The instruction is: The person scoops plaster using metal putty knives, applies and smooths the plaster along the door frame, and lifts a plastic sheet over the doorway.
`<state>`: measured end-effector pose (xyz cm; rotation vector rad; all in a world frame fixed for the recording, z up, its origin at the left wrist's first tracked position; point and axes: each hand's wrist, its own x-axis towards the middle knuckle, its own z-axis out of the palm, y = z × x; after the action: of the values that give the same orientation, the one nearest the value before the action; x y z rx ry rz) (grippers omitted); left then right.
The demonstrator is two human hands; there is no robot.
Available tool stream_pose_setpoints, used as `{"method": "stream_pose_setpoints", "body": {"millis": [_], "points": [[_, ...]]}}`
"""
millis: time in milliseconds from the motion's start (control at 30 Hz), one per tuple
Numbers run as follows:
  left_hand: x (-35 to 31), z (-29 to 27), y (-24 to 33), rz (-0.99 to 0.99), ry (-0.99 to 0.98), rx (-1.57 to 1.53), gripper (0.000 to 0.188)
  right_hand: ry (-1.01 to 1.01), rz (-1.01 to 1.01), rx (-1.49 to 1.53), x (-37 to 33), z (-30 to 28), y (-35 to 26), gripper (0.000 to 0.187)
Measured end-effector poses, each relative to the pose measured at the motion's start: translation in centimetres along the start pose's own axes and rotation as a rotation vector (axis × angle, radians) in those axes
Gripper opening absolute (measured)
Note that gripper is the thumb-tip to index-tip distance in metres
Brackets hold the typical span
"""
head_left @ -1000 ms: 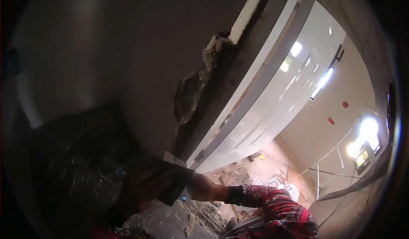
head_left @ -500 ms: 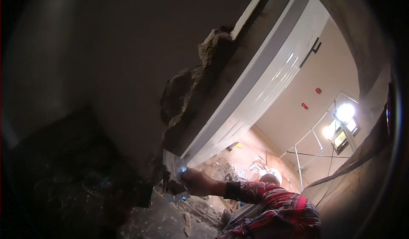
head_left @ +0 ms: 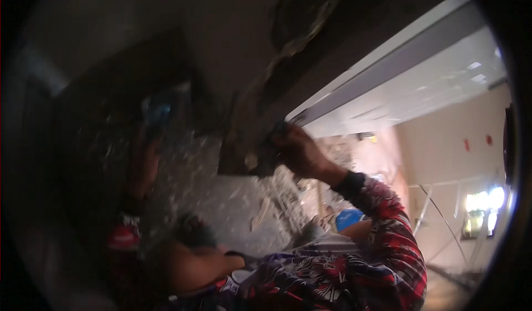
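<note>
My right hand [head_left: 302, 151] is at the lower end of a grey-and-white door frame [head_left: 360, 83], beside the wall's broken edge [head_left: 302, 36]. Its fingers are curled against something dark that I cannot make out. Just left of them is a dark brown flat-faced piece [head_left: 235, 158] with a pale spot. In the shadow on the left, my left hand [head_left: 145, 164] reaches forward, dim and blurred. Its fingers meet a shiny flat thing [head_left: 165, 107] with a bluish glint, whose kind does not show. Both forearms have patterned red sleeves with dark cuffs.
A glossy white door panel [head_left: 432, 83] slants off to the right. Rubble and a pale splinter [head_left: 259, 214] lie on the dusty floor [head_left: 216, 200]. A blue rounded object [head_left: 349, 218] is by my right arm. Pale poles stand before a bright window [head_left: 482, 208].
My view has shifted, and the door frame now lies farther right. My left arm and legs have come into sight. The shiny plate with blue glints no longer shows at my right hand.
</note>
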<state>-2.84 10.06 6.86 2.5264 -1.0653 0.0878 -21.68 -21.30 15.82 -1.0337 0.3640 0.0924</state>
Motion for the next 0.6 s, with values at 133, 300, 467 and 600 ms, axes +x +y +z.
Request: {"method": "stream_pose_setpoints", "body": {"millis": [133,300,467,600], "points": [[1.4,-5.9,1.9,-0.038,0.044,-0.266,0.055,-0.037,0.051,0.036,0.2,0.2,-1.3,0.024],[2.7,-6.9,4.2,0.001,-0.070,-0.076,0.045,-0.071,0.197,0.089,1.0,-2.4,-0.8,0.028],[5.6,-8.6,8.6,-0.614,-0.297,-0.668,0.025,0.028,0.258,0.124,0.3,-1.3,-3.2,0.031],[1.5,-14.0,10.1,-0.578,-0.214,-0.697,0.028,0.040,0.340,0.044,-1.5,1.9,-6.1,0.033]]}}
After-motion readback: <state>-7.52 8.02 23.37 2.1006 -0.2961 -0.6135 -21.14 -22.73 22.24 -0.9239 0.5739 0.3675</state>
